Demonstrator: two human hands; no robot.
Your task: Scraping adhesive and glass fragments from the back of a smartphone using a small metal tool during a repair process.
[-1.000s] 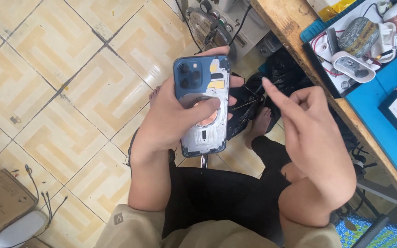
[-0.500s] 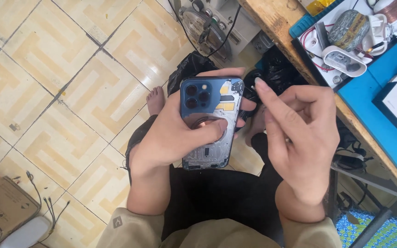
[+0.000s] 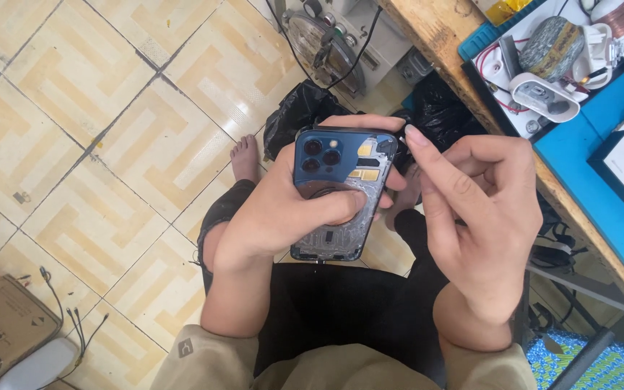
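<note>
My left hand (image 3: 283,217) grips a blue phone rear housing (image 3: 337,170) with a triple camera cluster, its back partly stripped to show metal and yellow patches. My thumb lies across the round coil in its middle. My right hand (image 3: 471,217) is beside the housing's top right corner, fingers curled, forefinger and thumb pinched at that edge. Whether something small sits between those fingertips is not visible. Both hands hover over my lap in black trousers.
A wooden workbench edge (image 3: 449,43) runs along the right, carrying a blue mat (image 3: 601,180) and a tray of tools (image 3: 543,79). Black bags (image 3: 301,112) and a machine with cables (image 3: 326,43) sit on the tiled floor. A cardboard box (image 3: 1,325) lies at lower left.
Both hands have drifted slightly lower and to the right in view with the housing. My right hand has closed in from open-fingered to pinching at the housing's top right corner.
</note>
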